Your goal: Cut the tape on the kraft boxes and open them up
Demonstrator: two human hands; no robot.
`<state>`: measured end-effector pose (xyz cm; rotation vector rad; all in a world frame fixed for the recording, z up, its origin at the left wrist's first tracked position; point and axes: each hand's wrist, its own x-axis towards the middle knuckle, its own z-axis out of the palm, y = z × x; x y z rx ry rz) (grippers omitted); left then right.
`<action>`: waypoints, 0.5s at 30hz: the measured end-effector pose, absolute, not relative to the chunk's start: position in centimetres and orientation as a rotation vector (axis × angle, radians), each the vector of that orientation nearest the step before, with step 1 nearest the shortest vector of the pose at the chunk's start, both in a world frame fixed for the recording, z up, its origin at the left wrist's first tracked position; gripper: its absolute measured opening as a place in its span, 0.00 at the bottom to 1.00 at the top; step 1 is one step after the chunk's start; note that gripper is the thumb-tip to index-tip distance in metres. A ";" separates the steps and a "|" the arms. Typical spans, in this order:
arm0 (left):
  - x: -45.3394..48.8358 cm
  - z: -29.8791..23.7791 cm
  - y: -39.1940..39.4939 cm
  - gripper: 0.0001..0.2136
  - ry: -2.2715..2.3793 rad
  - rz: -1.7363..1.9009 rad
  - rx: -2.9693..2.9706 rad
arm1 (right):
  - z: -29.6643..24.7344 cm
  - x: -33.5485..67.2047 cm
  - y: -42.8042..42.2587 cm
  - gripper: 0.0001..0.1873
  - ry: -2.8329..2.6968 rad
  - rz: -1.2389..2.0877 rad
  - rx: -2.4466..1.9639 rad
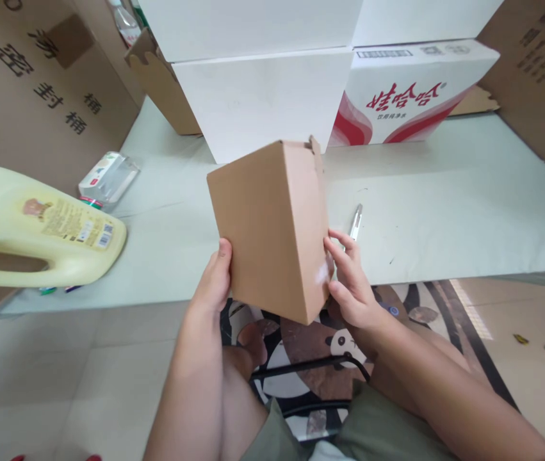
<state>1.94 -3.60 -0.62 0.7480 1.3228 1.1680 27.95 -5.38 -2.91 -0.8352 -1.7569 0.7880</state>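
I hold a small brown cardboard box (pixel 272 224) tilted above the front edge of a pale green table (pixel 445 211). My left hand (pixel 214 278) grips its left side with the thumb on the front face. At the box's lower right edge is my right hand (pixel 351 278), its fingers curled against it. A flap tab sticks up at the box's top right corner.
A pale yellow jug (pixel 36 224) with a handle lies at the left. A small clear packet (pixel 106 179) rests behind it. Metal snips (pixel 356 221) lie right of the box. White cartons (pixel 262 96) and a red-printed carton (pixel 411 89) stand behind; brown cartons (pixel 36 83) flank both sides.
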 end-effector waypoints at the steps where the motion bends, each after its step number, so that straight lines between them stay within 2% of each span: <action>1: 2.3 -0.5 -3.5 0.40 1.321 1.149 0.712 | -2.7 28.0 -5.4 0.30 -1.742 0.774 -0.818; 6: 3.5 -0.4 -3.7 0.28 1.179 0.949 0.692 | -1.6 28.9 -5.3 0.24 -1.582 0.701 -0.791; 11: 3.5 -0.1 -3.9 0.22 1.184 0.686 0.868 | -0.7 30.1 -5.0 0.17 -1.444 0.690 -0.864; 15: 2.8 0.1 -3.3 0.16 1.376 0.849 1.085 | -0.5 30.3 -4.8 0.15 -1.538 0.722 -0.862</action>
